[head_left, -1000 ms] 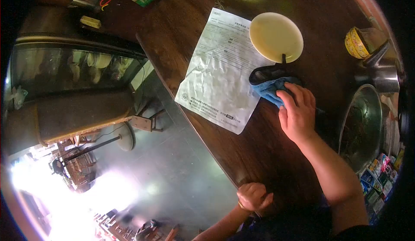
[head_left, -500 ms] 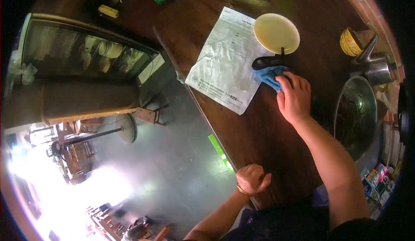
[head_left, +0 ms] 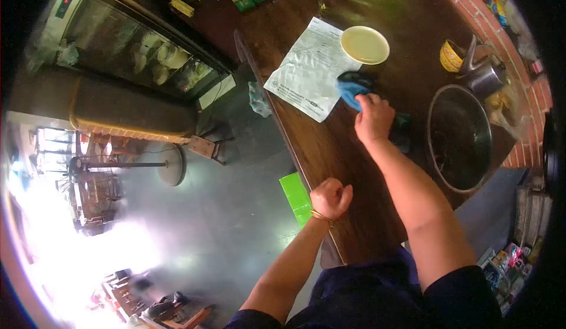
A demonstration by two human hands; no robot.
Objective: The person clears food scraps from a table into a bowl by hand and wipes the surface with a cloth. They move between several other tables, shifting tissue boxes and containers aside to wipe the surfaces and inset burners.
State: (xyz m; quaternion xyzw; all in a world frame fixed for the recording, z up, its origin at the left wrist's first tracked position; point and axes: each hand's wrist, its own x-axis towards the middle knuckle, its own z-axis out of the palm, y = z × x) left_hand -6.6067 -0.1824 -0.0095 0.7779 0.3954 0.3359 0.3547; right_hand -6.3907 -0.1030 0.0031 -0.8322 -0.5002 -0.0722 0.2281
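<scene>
My right hand [head_left: 375, 118] has its fingers closed on a blue cloth [head_left: 351, 92] on the dark wooden table [head_left: 348, 158]. A black object [head_left: 364, 80] lies against the cloth's far side; its shape is hard to make out. Just beyond is a pale round bowl [head_left: 365, 45], beside a creased printed sheet [head_left: 315, 72]. My left hand [head_left: 331, 199], with a bracelet at the wrist, is curled at the table's left edge, with nothing visible in it.
A large metal basin [head_left: 459, 138] stands at the right, near a metal kettle [head_left: 487, 76] and a yellow patterned bowl [head_left: 451, 56]. Left of the table are a wooden stool [head_left: 202, 146], a glass-fronted cabinet [head_left: 132, 43] and a bright green object [head_left: 295, 196].
The view has shifted, showing more of the basin and brick edge. My right hand still has the cloth, now bunched closer to the sheet's corner. My left hand stays curled by the table edge.
</scene>
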